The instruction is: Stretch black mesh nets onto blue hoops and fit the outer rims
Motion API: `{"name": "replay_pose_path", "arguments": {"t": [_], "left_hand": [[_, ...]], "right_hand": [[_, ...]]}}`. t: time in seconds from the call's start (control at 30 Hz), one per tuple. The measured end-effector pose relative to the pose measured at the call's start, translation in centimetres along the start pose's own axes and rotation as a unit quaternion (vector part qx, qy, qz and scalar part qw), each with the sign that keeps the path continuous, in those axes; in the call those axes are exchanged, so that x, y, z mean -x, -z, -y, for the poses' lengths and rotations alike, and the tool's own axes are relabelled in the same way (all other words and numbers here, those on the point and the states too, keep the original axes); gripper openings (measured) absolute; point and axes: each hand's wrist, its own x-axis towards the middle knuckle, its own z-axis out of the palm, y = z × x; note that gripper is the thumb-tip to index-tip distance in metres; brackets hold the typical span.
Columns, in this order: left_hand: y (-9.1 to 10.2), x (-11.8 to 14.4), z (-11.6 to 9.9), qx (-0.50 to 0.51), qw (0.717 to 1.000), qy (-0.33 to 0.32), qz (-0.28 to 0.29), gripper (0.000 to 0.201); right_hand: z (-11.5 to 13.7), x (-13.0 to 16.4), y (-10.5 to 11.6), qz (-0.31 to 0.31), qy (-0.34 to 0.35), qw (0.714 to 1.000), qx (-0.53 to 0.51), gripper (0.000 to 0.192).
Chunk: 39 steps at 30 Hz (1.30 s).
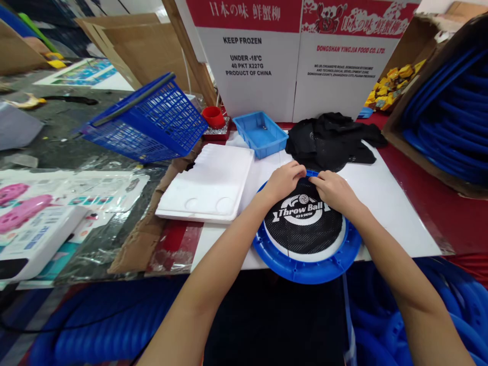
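Observation:
A blue plastic ring (305, 272) lies on white board at the near table edge, its near side jutting over the edge. Inside it is a round black mesh (308, 236) printed "Throw Ball". My left hand (285, 179) is closed, fingers pinched at the far rim, left of centre. Close beside it, my right hand (336, 190) grips the same rim with thumb and fingers bent together. A short stretch of blue rim shows between them. The fingers hide exactly how the mesh edge meets the ring there.
Behind the hands are a pile of black mesh (331, 140) and a light-blue tray (263, 134). White foam (209, 180) and a tilted blue basket (152, 122) stand left. Printed cartons (259, 91) block the back. Blue rings fill a box (453, 112) at right.

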Motion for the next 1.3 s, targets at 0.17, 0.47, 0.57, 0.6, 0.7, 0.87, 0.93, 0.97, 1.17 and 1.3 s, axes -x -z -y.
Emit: {"name": "replay_pose_path", "arguments": {"t": [0.17, 0.47, 0.57, 0.6, 0.7, 0.87, 0.93, 0.97, 1.17, 1.3], "left_hand": [[0.1, 0.2, -0.1, -0.004, 1.0, 0.003, 0.004, 0.03], [-0.1, 0.2, 0.0, -0.052, 0.998, 0.009, 0.027, 0.036], [0.0, 0.2, -0.2, -0.077, 0.996, 0.013, 0.038, 0.039], [0.0, 0.2, -0.4, -0.088, 0.995, 0.015, 0.043, 0.04], [0.1, 0.3, -0.9, -0.129, 0.99, 0.023, 0.06, 0.043], [0.0, 0.2, -1.8, -0.195, 0.976, 0.03, 0.097, 0.048], [0.3, 0.0, -2.1, -0.211, 0.97, 0.036, 0.111, 0.047], [0.6, 0.0, -2.4, -0.219, 0.968, 0.038, 0.118, 0.047], [4.1, 4.1, -7.4, -0.234, 0.964, 0.012, 0.123, 0.027], [4.3, 9.8, -10.8, -0.111, 0.957, -0.023, 0.267, 0.028]], "right_hand": [[-0.1, 0.2, -0.2, -0.013, -0.004, 1.0, 0.014, 0.042], [-0.3, -0.2, 0.1, 0.019, -0.023, 0.999, -0.028, 0.045], [-0.3, -0.4, 0.1, 0.025, -0.028, 0.999, -0.028, 0.046], [-0.2, -0.4, 0.1, 0.028, -0.03, 0.999, -0.026, 0.046], [-0.1, -0.4, -0.1, 0.032, -0.039, 0.999, -0.017, 0.045], [0.0, -0.7, -0.3, 0.048, -0.043, 0.998, 0.017, 0.043], [0.0, -0.7, -0.3, 0.05, -0.041, 0.998, 0.023, 0.043], [-0.1, -0.7, -0.3, 0.049, -0.038, 0.998, 0.021, 0.043], [-1.3, 0.0, -1.5, 0.002, -0.037, 0.995, -0.091, 0.045], [-2.7, 0.2, -1.2, -0.014, -0.036, 0.983, -0.18, 0.044]]}}
